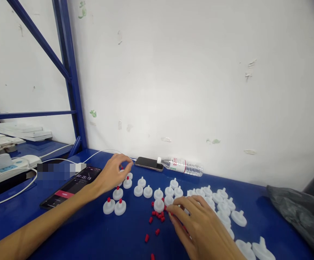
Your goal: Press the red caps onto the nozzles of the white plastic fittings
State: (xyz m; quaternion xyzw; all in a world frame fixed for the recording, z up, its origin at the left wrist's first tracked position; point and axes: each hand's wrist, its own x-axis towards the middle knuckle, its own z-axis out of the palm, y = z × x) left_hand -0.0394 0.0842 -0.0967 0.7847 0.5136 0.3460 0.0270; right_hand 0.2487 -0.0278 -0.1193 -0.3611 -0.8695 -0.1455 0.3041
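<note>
My left hand (114, 173) reaches out over a row of white round plastic discs, fingers curled in a pinch on one white disc with a red cap (124, 172). Three capped discs (114, 204) sit just below that hand. My right hand (197, 224) lies low on the blue table (97, 234), fingers bent together at a small heap of red caps (159, 215); what its fingertips hold is hidden. Several uncapped white discs (216, 202) spread to the right of it.
A phone (72, 186) showing a timer lies at the left, with a white cable and a power strip (8, 164) beyond. A second phone (148, 163) and a lying water bottle (182, 166) rest against the white wall. A dark plastic bag (297, 213) sits at the right.
</note>
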